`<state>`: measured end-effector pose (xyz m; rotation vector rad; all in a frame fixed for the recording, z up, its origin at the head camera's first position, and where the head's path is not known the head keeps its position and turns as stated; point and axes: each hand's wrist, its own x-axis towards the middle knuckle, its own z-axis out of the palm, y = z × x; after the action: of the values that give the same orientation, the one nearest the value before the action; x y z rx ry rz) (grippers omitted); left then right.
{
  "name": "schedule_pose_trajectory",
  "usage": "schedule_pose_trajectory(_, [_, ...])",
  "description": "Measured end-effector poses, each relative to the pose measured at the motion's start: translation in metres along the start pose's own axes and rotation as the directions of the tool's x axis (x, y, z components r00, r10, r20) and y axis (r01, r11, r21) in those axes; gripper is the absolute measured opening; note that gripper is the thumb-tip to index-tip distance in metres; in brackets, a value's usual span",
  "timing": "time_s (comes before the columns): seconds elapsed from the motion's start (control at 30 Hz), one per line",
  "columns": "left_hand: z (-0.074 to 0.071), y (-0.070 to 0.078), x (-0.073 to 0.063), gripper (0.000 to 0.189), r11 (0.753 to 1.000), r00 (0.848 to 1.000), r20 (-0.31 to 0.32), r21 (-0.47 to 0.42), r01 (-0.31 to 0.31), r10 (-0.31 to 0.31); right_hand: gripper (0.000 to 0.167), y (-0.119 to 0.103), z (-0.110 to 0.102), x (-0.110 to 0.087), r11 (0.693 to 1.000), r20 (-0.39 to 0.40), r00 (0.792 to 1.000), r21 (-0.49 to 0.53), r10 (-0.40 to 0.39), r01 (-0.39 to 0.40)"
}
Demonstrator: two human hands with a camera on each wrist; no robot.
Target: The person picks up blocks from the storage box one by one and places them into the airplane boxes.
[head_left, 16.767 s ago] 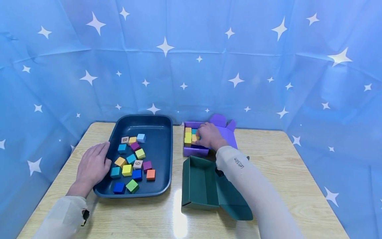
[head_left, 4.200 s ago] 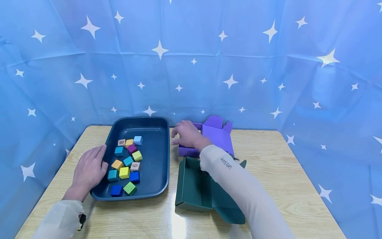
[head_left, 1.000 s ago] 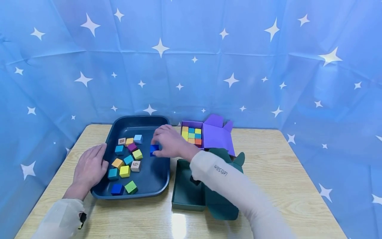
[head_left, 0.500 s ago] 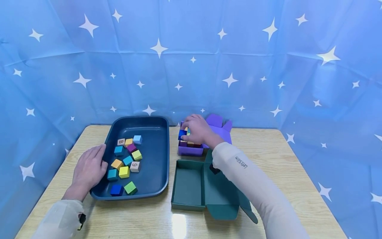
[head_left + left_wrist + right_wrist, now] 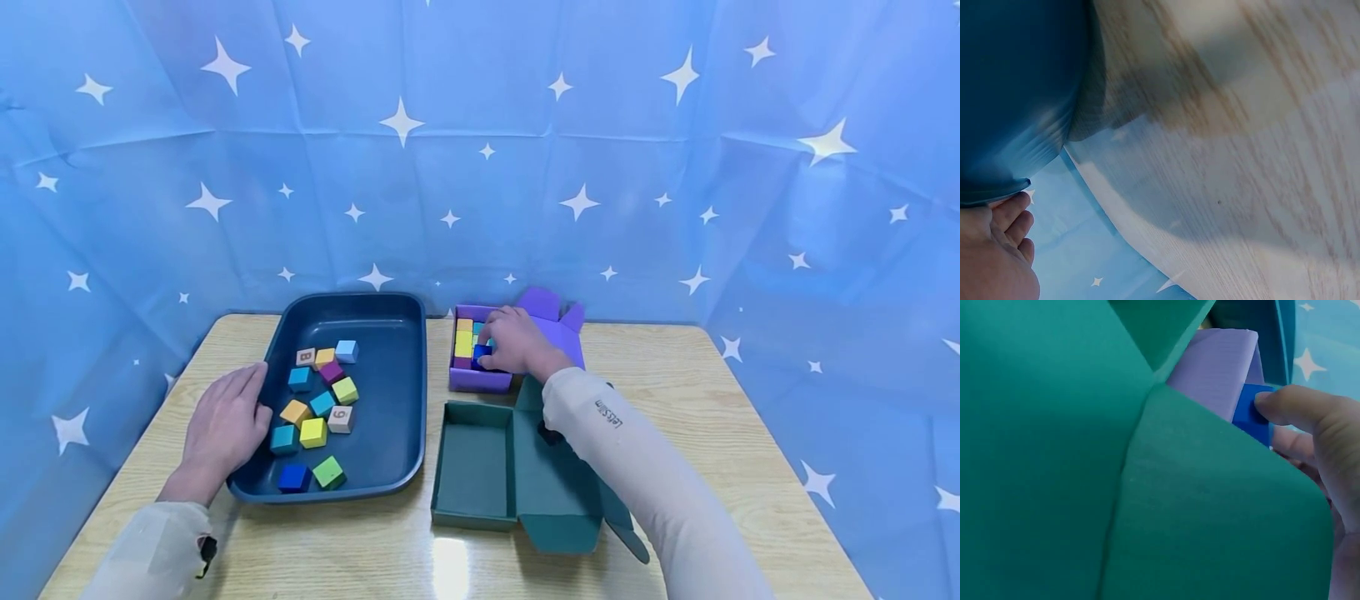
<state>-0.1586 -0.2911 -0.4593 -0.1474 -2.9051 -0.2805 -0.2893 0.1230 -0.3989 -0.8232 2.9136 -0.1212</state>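
Observation:
My right hand (image 5: 516,340) pinches a blue cube block (image 5: 482,355) between thumb and fingers at the near end of the purple box (image 5: 480,382). In the right wrist view the blue block (image 5: 1252,412) shows under my thumb, beside the box wall. Yellow, orange, purple and teal blocks lie in that box, partly hidden by my hand. My left hand (image 5: 228,421) grips the left rim of the dark blue tray (image 5: 397,333). In the left wrist view its fingers (image 5: 1017,226) curl below the tray's rim. Several coloured cubes lie scattered inside the tray, two with printed characters.
A green box (image 5: 474,467) stands open in front of the purple one, its lid (image 5: 558,475) folded out to the right under my right forearm. The purple lid (image 5: 562,337) lies back to the right. A starry blue curtain (image 5: 480,167) hangs behind the table.
My right hand has carried the blue block from the tray to the purple box, then nearer and slightly right within it. The green box's lid has shifted. My left hand stays on the tray rim.

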Motion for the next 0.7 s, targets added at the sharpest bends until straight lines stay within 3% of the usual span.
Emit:
schedule_pose_trajectory(0.33, [-0.001, -0.002, 0.0, 0.06, 1.0, 1.0, -0.014, -0.001, -0.005, 0.005, 0.032, 0.001, 0.006, 0.004, 1.0, 0.051, 0.999, -0.009, -0.011, 0.011])
schedule_pose_trajectory(0.7, [0.001, -0.001, -0.001, 0.06, 1.0, 1.0, -0.011, -0.012, 0.001, -0.001, 0.03, 0.004, 0.012, 0.01, 0.998, 0.093, 0.996, 0.054, 0.006, -0.011])
